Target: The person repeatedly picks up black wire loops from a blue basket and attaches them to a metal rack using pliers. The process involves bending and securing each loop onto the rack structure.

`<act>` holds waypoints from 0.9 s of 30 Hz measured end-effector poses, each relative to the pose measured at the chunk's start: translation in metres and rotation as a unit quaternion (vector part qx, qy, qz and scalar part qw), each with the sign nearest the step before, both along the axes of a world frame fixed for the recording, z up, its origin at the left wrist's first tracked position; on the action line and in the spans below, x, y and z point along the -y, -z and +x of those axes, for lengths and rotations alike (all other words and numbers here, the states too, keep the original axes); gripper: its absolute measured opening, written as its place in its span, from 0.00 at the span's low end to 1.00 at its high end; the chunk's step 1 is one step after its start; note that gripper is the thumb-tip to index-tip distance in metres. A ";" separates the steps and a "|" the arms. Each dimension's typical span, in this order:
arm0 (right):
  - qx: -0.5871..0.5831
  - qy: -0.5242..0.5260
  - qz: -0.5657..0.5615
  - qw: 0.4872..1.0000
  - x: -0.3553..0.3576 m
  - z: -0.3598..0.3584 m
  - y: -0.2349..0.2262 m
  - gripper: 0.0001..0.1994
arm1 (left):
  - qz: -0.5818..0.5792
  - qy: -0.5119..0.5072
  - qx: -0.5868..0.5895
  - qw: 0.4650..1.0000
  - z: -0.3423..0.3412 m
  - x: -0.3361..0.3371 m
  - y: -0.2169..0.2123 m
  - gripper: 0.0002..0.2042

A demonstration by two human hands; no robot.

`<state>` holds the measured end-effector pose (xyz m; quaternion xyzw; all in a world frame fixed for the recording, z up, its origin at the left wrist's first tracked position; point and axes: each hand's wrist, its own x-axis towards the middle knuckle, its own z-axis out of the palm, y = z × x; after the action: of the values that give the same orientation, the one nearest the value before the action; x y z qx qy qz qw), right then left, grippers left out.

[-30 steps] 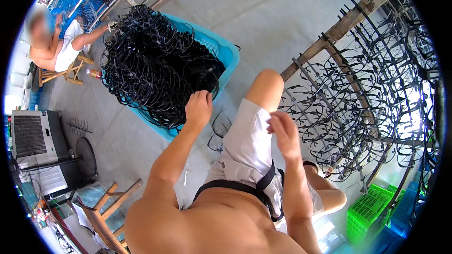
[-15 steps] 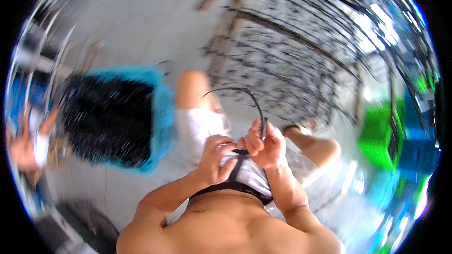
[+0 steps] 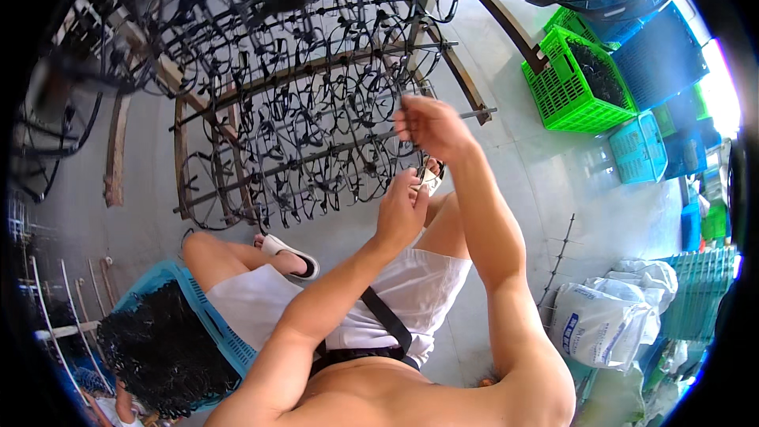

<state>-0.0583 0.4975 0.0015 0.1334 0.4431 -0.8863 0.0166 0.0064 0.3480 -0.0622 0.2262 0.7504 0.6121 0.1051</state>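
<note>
Black curved pieces [image 3: 310, 125] hang just past the right grip [image 3: 427, 128] and left grip [image 3: 403, 207]; both curled, can't tell if pinching one. Looks like rack [image 3: 461, 79] work; next move probably needs careful lining-up.

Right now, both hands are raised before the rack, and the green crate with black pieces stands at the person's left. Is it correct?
Not fully: the head view shows the green crate at the person's right. The left hand and right hand are raised before the rack.
</note>
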 end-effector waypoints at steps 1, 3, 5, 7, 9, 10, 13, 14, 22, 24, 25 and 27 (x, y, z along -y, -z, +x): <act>0.035 -0.004 0.018 0.999 0.001 -0.010 0.012 0.10 | -0.008 -0.021 0.005 1.000 -0.003 -0.009 0.004 0.16; 0.085 0.027 0.027 0.996 0.012 -0.016 0.019 0.11 | -0.015 -0.029 0.010 0.999 -0.009 -0.014 0.009 0.15; 0.091 0.049 0.038 0.994 0.012 -0.011 0.025 0.10 | -0.008 -0.024 0.024 0.999 -0.013 -0.017 0.011 0.13; 0.100 0.081 0.046 0.991 0.008 -0.006 0.034 0.10 | -0.015 -0.034 0.001 0.999 -0.015 -0.022 0.011 0.11; 0.085 0.073 0.041 0.993 0.005 -0.001 0.033 0.09 | -0.021 -0.041 -0.009 0.999 -0.016 -0.024 0.011 0.09; 0.075 0.068 0.038 0.994 0.004 0.001 0.035 0.09 | -0.023 -0.044 -0.008 0.999 -0.016 -0.025 0.012 0.09; 0.062 0.059 0.045 0.995 0.005 0.002 0.034 0.09 | -0.017 -0.050 -0.007 0.999 -0.020 -0.028 0.014 0.08; 0.060 0.055 0.055 0.995 0.005 0.002 0.035 0.09 | -0.014 -0.051 -0.007 0.999 -0.021 -0.028 0.014 0.08; 0.042 0.076 0.089 0.992 0.009 0.005 0.036 0.10 | -0.013 -0.070 -0.028 0.997 -0.022 -0.030 0.021 0.07; 0.033 0.087 0.096 0.991 0.013 0.007 0.033 0.10 | 0.009 -0.108 -0.051 0.993 -0.022 -0.033 0.024 0.07; 0.038 0.087 0.134 0.986 0.012 0.008 0.034 0.11 | 0.026 -0.136 -0.063 0.988 -0.021 -0.035 0.025 0.07; 0.048 0.085 0.212 0.973 0.015 0.009 0.025 0.14 | 0.046 -0.159 -0.086 0.983 -0.023 -0.039 0.030 0.06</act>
<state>-0.0491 0.4828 -0.0239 0.2129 0.6064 -0.7633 -0.0659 -0.0170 0.3867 -0.0922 0.1605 0.7540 0.6333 -0.0686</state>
